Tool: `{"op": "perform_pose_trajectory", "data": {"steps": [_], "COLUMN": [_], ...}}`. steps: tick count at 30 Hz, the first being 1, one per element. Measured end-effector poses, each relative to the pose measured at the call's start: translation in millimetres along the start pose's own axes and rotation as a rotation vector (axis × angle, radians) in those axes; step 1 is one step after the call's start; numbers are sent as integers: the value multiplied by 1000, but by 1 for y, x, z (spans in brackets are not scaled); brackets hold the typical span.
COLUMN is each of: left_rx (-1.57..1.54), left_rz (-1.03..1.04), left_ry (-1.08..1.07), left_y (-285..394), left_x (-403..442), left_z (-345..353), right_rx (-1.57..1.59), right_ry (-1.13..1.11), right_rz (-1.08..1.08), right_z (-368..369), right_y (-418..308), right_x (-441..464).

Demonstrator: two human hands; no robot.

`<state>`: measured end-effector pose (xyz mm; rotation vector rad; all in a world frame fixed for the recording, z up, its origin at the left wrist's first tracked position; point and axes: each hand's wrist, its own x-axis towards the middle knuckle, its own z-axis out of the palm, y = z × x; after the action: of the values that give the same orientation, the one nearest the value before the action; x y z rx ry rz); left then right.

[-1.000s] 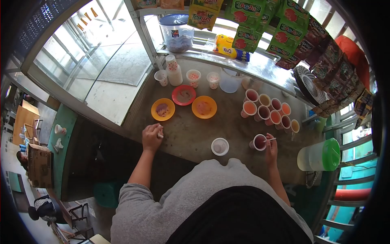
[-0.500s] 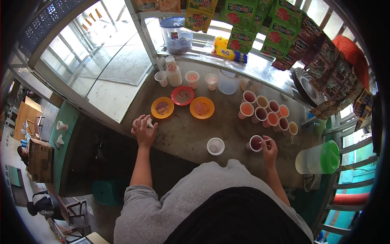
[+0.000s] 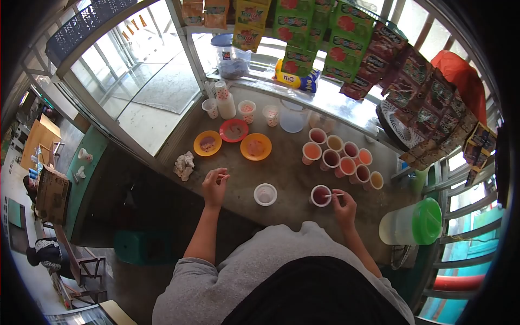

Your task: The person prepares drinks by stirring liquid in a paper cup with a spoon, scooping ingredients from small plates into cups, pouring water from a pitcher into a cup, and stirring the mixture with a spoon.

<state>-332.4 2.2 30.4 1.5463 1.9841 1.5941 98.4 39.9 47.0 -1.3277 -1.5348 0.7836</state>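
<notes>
My right hand is closed on a thin pale stirring stick, whose lower end dips into a cup of dark red drink. My left hand is above the table, its fingers loosely bent with a small gap at the thumb and nothing visible in them. Left of it lies a crumpled whitish cloth, apart from the hand. Between my hands stands a white cup with something pale inside. Whether that is liquid or powder I cannot tell.
Several filled cups are grouped at the right. Orange plates and a red plate sit further back, near stacked cups and a clear tub. A green-lidded jug stands far right; drink sachets hang overhead.
My left hand has let go of the cloth and moved right, leaving it on the table. My right hand still holds the stick in the dark red drink. The whole view has shifted slightly.
</notes>
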Motion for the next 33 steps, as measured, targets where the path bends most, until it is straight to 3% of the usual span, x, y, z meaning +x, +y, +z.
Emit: {"op": "perform_pose_trajectory", "data": {"steps": [5,7,9,10,12,17,19,21,25,31,33], "left_rx": [-52,-240,-183,-127,-151,-28,-92,-139,-153,-133,-130], "left_rz": [-67,-256,-145,-32,-2,67,-61,-125,-328,-400,-416], "left_ry": [-19,-20,6,20,57,148,49,32,-16,10,18], "left_y": [48,77,96,106,127,144,134,136,143,151,157], "left_x": [-19,-29,-41,-48,-60,-107,-135,-158,-190,-200,-198], "left_z": [30,42,53,58,67,81,88,91,90,97,98], "right_rx": [-145,-183,-218,-214,-332,-253,-219,-179,-246,-44,-19], "right_ry": [-153,-162,-153,-164,-363,-410,-407,-494,-499,-453,-413], "right_rz": [-254,-288,-416,-417,-417,-460,-508,-282,-320,-237,-357], "right_z": [-20,-26,-30,-32,-35,-31,-31,-32,-32,-21,-21], "right_y": [7,1,-4,-4,-2,7,9,8,6,19,19], "right_x": [5,10,18,22,27,34,38,46,50,56,60]}}
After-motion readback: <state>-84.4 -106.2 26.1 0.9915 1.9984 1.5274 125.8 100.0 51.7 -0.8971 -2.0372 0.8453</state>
